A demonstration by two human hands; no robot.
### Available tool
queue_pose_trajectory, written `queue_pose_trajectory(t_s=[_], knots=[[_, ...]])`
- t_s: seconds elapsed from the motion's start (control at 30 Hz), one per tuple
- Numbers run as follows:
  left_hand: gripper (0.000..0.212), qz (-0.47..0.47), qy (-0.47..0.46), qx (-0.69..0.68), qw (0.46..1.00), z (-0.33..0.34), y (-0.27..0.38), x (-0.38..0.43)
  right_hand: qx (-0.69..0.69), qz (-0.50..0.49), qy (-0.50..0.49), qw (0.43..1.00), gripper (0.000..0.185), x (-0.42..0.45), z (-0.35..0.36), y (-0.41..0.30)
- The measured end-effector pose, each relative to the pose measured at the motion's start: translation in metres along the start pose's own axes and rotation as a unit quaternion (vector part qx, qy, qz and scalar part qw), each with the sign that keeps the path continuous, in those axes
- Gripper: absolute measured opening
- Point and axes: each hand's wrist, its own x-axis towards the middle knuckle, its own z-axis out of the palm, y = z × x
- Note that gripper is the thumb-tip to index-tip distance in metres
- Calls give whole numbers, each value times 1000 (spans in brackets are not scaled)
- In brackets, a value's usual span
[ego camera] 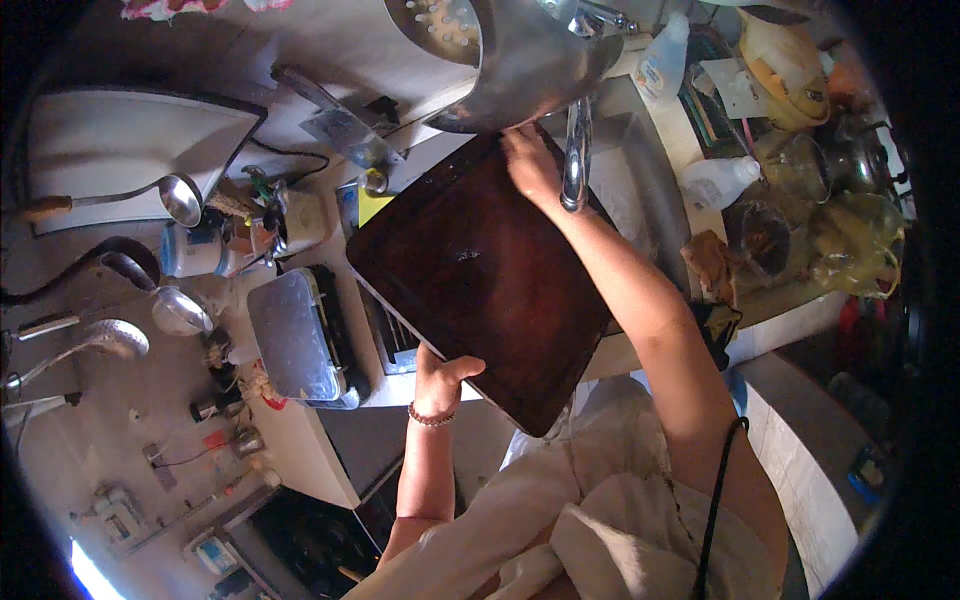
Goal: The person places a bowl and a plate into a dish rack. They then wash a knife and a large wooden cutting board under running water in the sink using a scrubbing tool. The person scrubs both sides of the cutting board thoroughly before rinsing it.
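A large dark brown rectangular tray or board [495, 285] with rounded corners lies tilted before me, over the edge of a sink. My left hand [442, 379] grips its near left edge, thumb on top, with a beaded bracelet at the wrist. My right hand [531, 166] is at the far end of the dark surface, slightly blurred; whether it holds anything cannot be told. Over my right wrist hangs a chrome faucet [577, 157]. A small wet-looking patch shines at the middle of the dark surface.
Right of the sink [652, 180] stand a detergent bottle [664, 60], a white bottle [720, 182] and plastic bags [855, 244]. A metal-lidded box [292, 334] sits on the left counter. Ladles [180, 199] hang at far left. A large metal vessel [532, 67] is beyond the tray.
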Motion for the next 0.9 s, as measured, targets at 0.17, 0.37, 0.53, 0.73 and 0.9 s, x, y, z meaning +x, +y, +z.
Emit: queue_pose_trajectory(t_s=[0.17, 0.37, 0.53, 0.73, 0.9], knots=[[65, 1, 39, -22, 999, -6, 2, -7, 114, -153, -150, 970, 35, -41, 5, -151], [66, -1, 13, 21, 1000, -10, -5, 0, 65, -111, -17, 992, 33, 0, 16, -63], [62, -15, 29, 19, 999, -13, -6, -2, -48, 29, -84, 995, 32, 26, -3, 41], [74, -41, 29, 1, 999, -28, -15, -3, 134, -182, -122, 966, 31, -17, 18, -80], [72, -13, 52, 22, 998, -15, -7, -2, 229, 166, -88, 955, 24, 32, 8, 29]])
